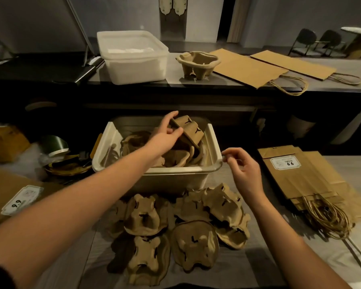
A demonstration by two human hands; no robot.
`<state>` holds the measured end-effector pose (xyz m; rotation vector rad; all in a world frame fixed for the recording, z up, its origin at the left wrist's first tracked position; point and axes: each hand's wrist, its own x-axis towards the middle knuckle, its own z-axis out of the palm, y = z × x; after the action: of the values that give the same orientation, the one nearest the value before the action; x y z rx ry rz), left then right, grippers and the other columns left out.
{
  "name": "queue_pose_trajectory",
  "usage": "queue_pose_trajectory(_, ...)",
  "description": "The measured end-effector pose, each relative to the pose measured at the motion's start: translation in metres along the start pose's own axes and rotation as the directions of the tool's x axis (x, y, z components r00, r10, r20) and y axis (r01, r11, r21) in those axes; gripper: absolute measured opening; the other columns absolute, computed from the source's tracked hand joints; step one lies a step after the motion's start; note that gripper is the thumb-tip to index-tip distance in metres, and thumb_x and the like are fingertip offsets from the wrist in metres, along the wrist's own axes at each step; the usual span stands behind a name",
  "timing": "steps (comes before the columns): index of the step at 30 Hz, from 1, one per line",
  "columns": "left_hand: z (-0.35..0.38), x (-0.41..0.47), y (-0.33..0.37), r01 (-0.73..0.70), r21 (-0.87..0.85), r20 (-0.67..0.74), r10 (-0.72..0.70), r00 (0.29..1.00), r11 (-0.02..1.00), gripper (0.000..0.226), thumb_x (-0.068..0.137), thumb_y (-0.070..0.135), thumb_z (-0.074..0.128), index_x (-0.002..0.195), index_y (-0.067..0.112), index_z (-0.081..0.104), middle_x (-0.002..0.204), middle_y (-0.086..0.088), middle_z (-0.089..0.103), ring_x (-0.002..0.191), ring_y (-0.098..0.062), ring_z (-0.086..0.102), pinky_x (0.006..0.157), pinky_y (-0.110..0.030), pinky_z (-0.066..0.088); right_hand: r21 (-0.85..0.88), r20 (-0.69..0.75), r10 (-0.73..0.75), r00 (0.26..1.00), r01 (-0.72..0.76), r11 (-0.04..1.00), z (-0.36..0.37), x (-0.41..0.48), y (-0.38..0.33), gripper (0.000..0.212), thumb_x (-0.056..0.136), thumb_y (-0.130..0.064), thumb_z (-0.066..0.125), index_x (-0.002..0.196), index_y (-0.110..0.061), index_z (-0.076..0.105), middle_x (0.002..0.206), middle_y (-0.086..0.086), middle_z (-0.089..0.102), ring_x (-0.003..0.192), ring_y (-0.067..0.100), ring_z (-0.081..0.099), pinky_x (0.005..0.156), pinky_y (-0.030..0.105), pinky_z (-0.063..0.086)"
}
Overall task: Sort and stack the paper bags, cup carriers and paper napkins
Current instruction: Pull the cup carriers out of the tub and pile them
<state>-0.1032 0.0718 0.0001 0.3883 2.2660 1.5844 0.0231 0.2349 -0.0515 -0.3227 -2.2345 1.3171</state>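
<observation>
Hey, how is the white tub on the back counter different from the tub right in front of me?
The back tub has its lid on; the front tub is open. The back tub shows something white inside; the front tub holds brown cup carriers. The back tub sits on the far counter, the front tub on the near table. Both are pale, rectangular plastic tubs.

I'm seeing dim, warm light; the white bin (175, 170) catches the brightest glow on its rim. Behind the bin, deep shadow. Lines bow at the frame edges; everything's slightly soft.
</observation>
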Motion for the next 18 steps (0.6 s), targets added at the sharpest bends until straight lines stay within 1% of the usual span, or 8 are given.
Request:
queue_pose_trajectory(2,-0.001,0.012,0.002,0.051,0.057,-0.005,-0.051,0.999,0.997,0.050,0.100,0.022,0.040,0.145,0.039,0.024,0.132,-0.006,0.050,0.090,-0.008,0.050,0.062,-0.017,0.040,0.019,0.038,-0.009,0.999,0.008,1.000,0.002,-0.003,-0.004,0.030,0.092,-0.008,0.050,0.089,-0.036,0.057,0.088,-0.010,0.060,0.086,0.007,0.059,0.077,0.022,0.050)
queue_pose_trajectory(4,-0.002,0.019,-0.001,0.040,0.147,-0.001,-0.040,0.999,0.988,0.048,0.101,0.026,0.038,0.145,0.040,0.023,0.135,-0.007,0.049,0.104,-0.014,0.052,0.067,-0.020,0.043,0.042,0.057,-0.011,0.998,0.009,0.999,0.003,-0.005,-0.006,0.031,0.092,-0.007,0.050,0.088,-0.038,0.056,0.086,-0.008,0.061,0.085,0.009,0.059,0.077,0.025,0.051)
queue_pose_trajectory(6,-0.003,0.026,-0.005,0.063,0.217,0.042,-0.074,0.996,0.974,0.049,0.101,0.034,0.036,0.146,0.042,0.017,0.138,-0.009,0.048,0.115,-0.023,0.053,0.078,-0.030,0.048,0.047,0.061,-0.009,0.998,0.006,0.999,0.002,-0.005,-0.008,0.031,0.092,-0.007,0.050,0.089,-0.038,0.057,0.085,-0.007,0.061,0.085,0.011,0.060,0.078,0.027,0.052)
queue_pose_trajectory(8,-0.003,0.030,-0.008,0.100,0.222,0.094,-0.124,0.988,0.970,0.052,0.100,0.039,0.036,0.146,0.044,0.011,0.140,-0.010,0.047,0.119,-0.028,0.052,0.090,-0.041,0.046,0.052,0.061,-0.007,0.998,0.003,0.999,0.001,-0.004,-0.008,0.031,0.092,-0.008,0.049,0.088,-0.037,0.057,0.085,-0.007,0.061,0.084,0.011,0.059,0.078,0.028,0.052)
queue_pose_trajectory(11,-0.001,0.032,-0.004,0.090,0.172,0.099,-0.108,0.989,0.981,0.055,0.100,0.038,0.036,0.146,0.045,0.006,0.145,-0.007,0.042,0.124,-0.030,0.049,0.092,-0.044,0.045,0.046,0.065,-0.006,0.998,0.003,0.999,0.001,-0.004,-0.008,0.031,0.093,-0.007,0.049,0.088,-0.037,0.057,0.083,-0.007,0.061,0.082,0.007,0.059,0.076,0.024,0.051)
queue_pose_trajectory(13,-0.001,0.034,-0.001,0.083,0.140,0.097,-0.097,0.991,0.987,0.052,0.101,0.040,0.033,0.146,0.046,0.008,0.146,-0.005,0.040,0.121,-0.030,0.052,0.089,-0.044,0.047,0.047,0.061,-0.001,0.998,-0.002,0.999,0.001,-0.004,-0.008,0.031,0.093,-0.007,0.049,0.088,-0.037,0.057,0.080,-0.009,0.060,0.078,0.002,0.058,0.073,0.019,0.050)
queue_pose_trajectory(15,0.000,0.035,0.001,0.091,0.153,0.106,-0.108,0.988,0.984,0.044,0.100,0.044,0.031,0.143,0.045,0.021,0.143,-0.005,0.044,0.113,-0.029,0.056,0.083,-0.041,0.049,0.057,0.063,0.005,0.998,-0.009,0.998,0.001,-0.004,-0.009,0.031,0.092,-0.006,0.049,0.088,-0.035,0.057,0.078,-0.009,0.060,0.076,-0.002,0.058,0.071,0.015,0.049)
queue_pose_trajectory(18,0.001,0.038,-0.001,0.087,0.129,0.036,-0.093,0.995,0.988,0.024,0.097,0.047,0.038,0.119,0.037,0.040,0.123,-0.006,0.054,0.093,-0.021,0.057,0.075,-0.039,0.051,0.071,0.073,0.009,0.997,-0.014,0.997,0.001,-0.004,-0.008,0.029,0.092,-0.006,0.049,0.089,-0.033,0.058,0.077,-0.007,0.061,0.075,-0.002,0.058,0.072,0.015,0.050)
